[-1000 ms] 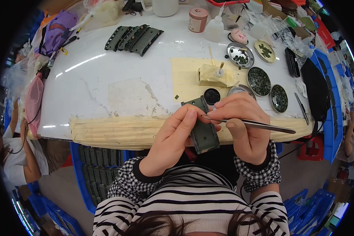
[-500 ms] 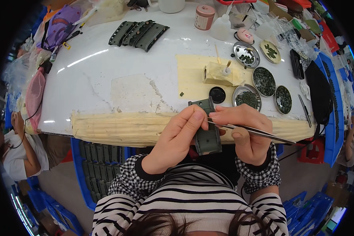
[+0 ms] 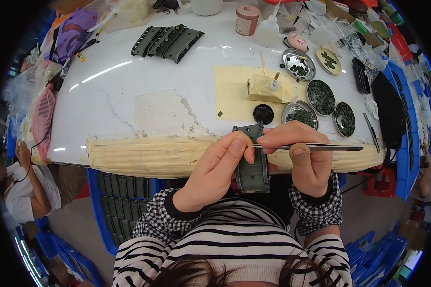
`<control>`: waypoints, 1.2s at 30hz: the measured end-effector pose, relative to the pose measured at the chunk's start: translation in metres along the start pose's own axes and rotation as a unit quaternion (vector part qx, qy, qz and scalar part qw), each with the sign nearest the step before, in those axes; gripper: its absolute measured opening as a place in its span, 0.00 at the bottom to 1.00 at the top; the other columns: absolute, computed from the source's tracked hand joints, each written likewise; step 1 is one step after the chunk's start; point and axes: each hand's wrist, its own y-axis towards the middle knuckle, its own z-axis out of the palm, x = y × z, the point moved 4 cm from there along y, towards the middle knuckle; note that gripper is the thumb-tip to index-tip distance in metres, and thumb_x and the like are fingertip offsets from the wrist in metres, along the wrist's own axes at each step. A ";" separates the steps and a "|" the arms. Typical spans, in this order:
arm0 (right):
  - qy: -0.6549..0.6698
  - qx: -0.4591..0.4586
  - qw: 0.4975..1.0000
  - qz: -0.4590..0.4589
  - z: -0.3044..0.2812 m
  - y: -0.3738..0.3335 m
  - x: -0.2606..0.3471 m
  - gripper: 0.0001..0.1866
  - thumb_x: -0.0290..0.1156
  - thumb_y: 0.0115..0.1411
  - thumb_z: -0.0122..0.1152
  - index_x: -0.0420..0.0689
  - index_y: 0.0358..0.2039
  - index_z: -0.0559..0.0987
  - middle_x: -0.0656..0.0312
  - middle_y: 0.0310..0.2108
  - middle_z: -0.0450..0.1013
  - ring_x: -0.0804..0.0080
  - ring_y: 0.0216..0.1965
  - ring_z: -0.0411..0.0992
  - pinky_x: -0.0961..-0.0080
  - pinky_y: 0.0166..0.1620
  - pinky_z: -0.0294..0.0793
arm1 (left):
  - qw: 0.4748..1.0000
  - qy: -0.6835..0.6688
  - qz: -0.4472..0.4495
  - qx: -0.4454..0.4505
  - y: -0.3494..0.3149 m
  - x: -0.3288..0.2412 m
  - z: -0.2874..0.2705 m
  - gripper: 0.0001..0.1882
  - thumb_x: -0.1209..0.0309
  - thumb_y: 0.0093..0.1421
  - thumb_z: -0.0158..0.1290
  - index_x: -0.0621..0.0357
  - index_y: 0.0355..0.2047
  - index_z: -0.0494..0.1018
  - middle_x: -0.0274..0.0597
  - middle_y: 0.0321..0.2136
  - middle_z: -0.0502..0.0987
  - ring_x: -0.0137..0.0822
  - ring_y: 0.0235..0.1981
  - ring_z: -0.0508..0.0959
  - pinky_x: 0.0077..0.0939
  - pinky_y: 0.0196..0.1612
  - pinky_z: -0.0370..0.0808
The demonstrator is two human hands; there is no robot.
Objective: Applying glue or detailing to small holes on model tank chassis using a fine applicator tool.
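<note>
My left hand (image 3: 213, 167) is closed on a dark green curved plastic part (image 3: 253, 174), which stands lengthwise in front of my body at the table's near edge. Its thumb and forefinger are pinched together near the part's left side. In my right hand (image 3: 309, 165) is a pair of metal tweezers (image 3: 342, 148), held almost level, with the tips pointing left and reaching the left fingertips. Whether a small piece sits between those tips is too small to tell. My right fingers also lie close to the part's right edge. A covering wraps the right thumb's tip.
Round dishes of small dark green pieces (image 3: 321, 97) stand on the right, beside a tape-wrapped block (image 3: 268, 89) holding a small bottle and a black round cap (image 3: 263, 114). More green parts (image 3: 167, 43) lie at the far left. A blue crate (image 3: 98, 201) of similar parts sits below left.
The tweezers have swung from a slant to nearly level, their rear end rising. My right hand has tilted with them. The green part has shifted slightly downward.
</note>
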 end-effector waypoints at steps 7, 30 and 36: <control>-0.017 0.013 0.999 -0.028 0.001 0.002 -0.001 0.11 0.30 0.65 0.52 0.39 0.38 0.82 0.60 0.28 0.77 0.72 0.29 0.72 0.78 0.35 0.71 | 1.000 0.018 0.008 0.000 0.000 0.000 -0.003 0.19 0.58 0.73 0.32 0.58 0.31 0.63 0.41 0.38 0.71 0.27 0.41 0.74 0.23 0.45 0.74; 0.026 -0.021 0.998 0.044 0.010 0.000 -0.005 0.14 0.31 0.67 0.50 0.37 0.36 0.82 0.59 0.28 0.77 0.72 0.31 0.74 0.72 0.48 0.72 | 1.000 -0.014 0.004 -0.023 -0.002 0.006 -0.009 0.19 0.59 0.73 0.32 0.60 0.32 0.63 0.45 0.39 0.72 0.36 0.42 0.77 0.29 0.47 0.76; -0.002 -0.011 1.000 0.010 0.010 0.001 -0.004 0.12 0.30 0.66 0.51 0.37 0.37 0.81 0.59 0.27 0.77 0.70 0.29 0.74 0.66 0.50 0.74 | 0.999 -0.029 0.030 -0.021 -0.001 0.007 -0.010 0.17 0.62 0.74 0.33 0.61 0.34 0.64 0.44 0.37 0.75 0.29 0.42 0.78 0.20 0.43 0.76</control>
